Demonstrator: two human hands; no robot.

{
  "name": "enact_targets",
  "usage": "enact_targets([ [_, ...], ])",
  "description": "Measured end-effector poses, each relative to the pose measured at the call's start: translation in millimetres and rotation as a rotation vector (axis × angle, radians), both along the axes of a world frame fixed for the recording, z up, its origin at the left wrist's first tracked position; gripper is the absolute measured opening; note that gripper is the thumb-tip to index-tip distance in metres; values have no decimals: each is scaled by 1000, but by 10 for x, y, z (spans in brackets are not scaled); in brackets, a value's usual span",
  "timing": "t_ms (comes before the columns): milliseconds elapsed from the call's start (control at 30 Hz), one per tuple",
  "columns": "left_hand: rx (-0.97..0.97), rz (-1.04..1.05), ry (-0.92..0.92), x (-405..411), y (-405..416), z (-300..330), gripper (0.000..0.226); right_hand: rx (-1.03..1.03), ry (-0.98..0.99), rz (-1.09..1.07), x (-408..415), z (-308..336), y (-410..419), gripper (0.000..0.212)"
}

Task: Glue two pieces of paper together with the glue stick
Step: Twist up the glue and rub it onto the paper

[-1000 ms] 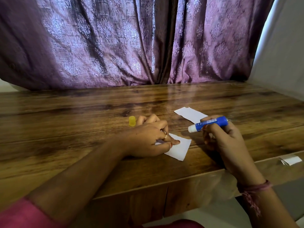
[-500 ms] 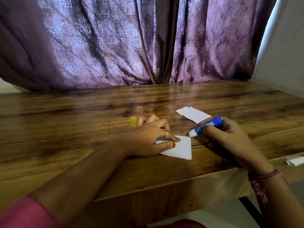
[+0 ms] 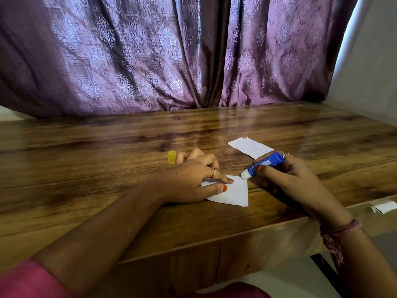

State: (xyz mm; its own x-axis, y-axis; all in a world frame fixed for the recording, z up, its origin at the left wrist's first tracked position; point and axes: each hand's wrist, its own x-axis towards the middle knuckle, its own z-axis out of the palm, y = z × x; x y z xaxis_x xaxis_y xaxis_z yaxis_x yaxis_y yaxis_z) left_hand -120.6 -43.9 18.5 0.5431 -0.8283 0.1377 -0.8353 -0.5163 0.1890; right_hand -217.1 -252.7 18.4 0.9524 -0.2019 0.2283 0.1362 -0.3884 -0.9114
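Observation:
A small white paper (image 3: pixel 233 193) lies on the wooden table (image 3: pixel 107 190). My left hand (image 3: pixel 191 179) presses flat on its left part, thumb and forefinger on the sheet. My right hand (image 3: pixel 285 175) grips a blue glue stick (image 3: pixel 263 165), uncapped, its white tip touching the paper's upper right corner. A second white paper (image 3: pixel 250 147) lies farther back, just behind my right hand. The yellow cap (image 3: pixel 171 157) stands on the table beside my left hand's far fingers.
Purple curtains (image 3: pixel 171 57) hang along the table's far edge. A grey wall (image 3: pixel 369 67) rises at the right. A folded white slip (image 3: pixel 383 206) sits on a lower ledge at the right, past the table's near edge.
My right hand has lowered the glue stick from above the table until its tip meets the paper's corner. The paper has turned a little under my left hand.

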Motion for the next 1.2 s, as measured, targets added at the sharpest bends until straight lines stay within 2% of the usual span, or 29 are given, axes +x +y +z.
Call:
enact_targets([
  [200,2,6,16,1,5,0,34,157,1,-3,32,-45,24,23],
  [633,-16,11,40,-1,4,-13,32,78,-13,56,-2,-47,4,16],
  [767,-8,14,44,0,0,-6,32,143,-23,21,25,-91,-18,14],
  [900,-3,12,43,4,-4,-4,33,54,-39,97,19,-103,-54,15],
  [1033,-2,13,31,-1,-9,0,33,95,-49,93,28,-112,-65,13],
  [1200,1,16,16,7,-11,-12,32,26,-53,135,33,-124,-84,11],
])
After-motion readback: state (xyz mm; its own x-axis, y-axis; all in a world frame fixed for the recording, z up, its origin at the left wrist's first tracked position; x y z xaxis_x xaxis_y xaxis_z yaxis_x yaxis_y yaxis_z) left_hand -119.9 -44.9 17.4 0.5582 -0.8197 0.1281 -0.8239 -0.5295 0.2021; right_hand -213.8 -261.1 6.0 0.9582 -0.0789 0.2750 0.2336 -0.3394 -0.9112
